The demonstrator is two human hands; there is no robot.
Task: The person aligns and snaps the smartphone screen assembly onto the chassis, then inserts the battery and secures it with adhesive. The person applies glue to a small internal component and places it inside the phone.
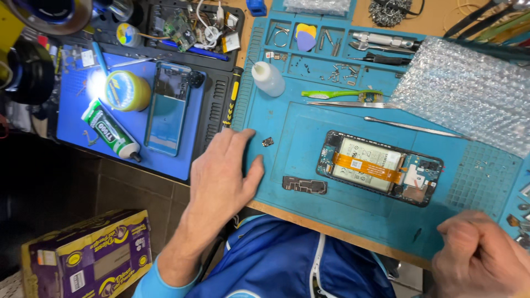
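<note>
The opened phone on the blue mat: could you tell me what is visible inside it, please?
Inside the opened phone lies a pale battery, crossed by an orange flex ribbon. A circuit board shows at its right end. Whatever sits beneath the battery and ribbon is covered.

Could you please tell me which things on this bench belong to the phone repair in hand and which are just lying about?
In hand: opened phone, small chip, metal shield plate, left hand, right hand.
Lying about: white squeeze bottle, glue tube, bubble wrap, purple box.

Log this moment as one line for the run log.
left hand: flat on blue mat, near small chip | right hand: closed, empty, at mat edge | opened phone: untouched, mat centre
</note>
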